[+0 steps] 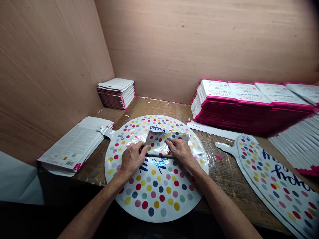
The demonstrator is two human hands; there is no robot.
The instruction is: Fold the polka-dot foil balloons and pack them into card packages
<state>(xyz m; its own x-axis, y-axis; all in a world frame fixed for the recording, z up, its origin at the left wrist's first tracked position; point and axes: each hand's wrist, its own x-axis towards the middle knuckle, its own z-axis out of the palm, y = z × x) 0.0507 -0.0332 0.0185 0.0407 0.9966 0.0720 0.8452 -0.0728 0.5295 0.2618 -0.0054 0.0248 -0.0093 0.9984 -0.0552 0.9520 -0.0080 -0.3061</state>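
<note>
A flat round foil balloon [159, 196] with coloured dots and blue lettering lies before me, its lower part reaching past the table's front edge. On top of it is a smaller folded dotted foil balloon [158, 142], creased into a rough rectangle. My left hand [133, 157] pinches the folded piece at its left edge. With thumb and fingers closed, my right hand [180, 151] grips it near the right side, where a flap stands slightly raised. My fingers hide parts of both edges.
At left lies a stack of printed white sleeves [74, 142]; a smaller stack [117, 91] stands behind. Rows of pink-edged packets [239, 99] line the back right. More dotted balloons [276, 186] lie at right. Wooden panels [199, 43] enclose the back and left.
</note>
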